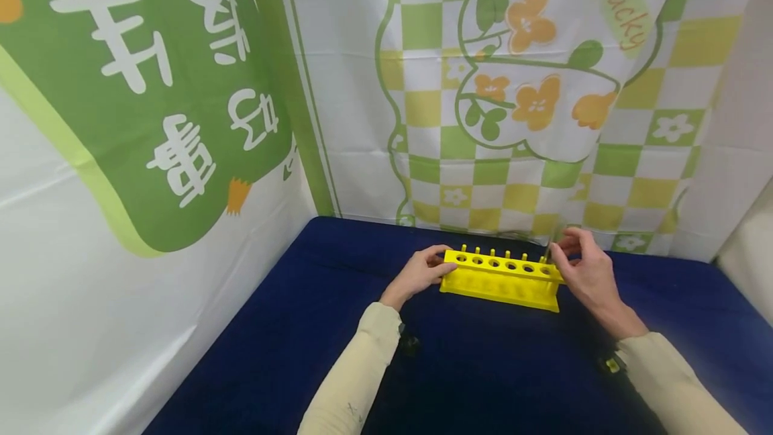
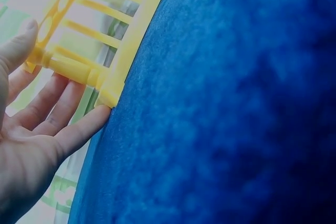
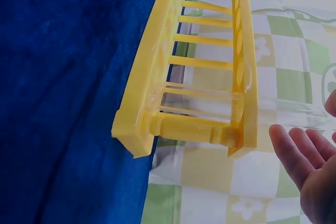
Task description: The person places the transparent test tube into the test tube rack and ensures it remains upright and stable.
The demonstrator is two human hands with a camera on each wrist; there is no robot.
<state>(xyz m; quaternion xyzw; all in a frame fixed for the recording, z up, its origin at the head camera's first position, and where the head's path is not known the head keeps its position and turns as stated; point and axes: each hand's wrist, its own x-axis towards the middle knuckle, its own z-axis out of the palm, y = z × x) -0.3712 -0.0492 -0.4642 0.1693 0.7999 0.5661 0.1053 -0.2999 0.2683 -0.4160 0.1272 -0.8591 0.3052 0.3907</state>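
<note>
A yellow test tube rack stands on the dark blue table, with a row of round holes along its top and pegs behind them. My left hand grips its left end, the thumb on the top bar and the other fingers around the end post, as the left wrist view shows. A clear test tube runs through the hole at the rack's right end and reaches the base. Above that hole my right hand pinches the tube's upper part between thumb and forefinger; the other fingers lie loosely beside it.
Dark blue cloth covers the table. Close behind the rack hangs a white curtain with green and yellow checks and flowers. Another printed sheet hangs along the left side.
</note>
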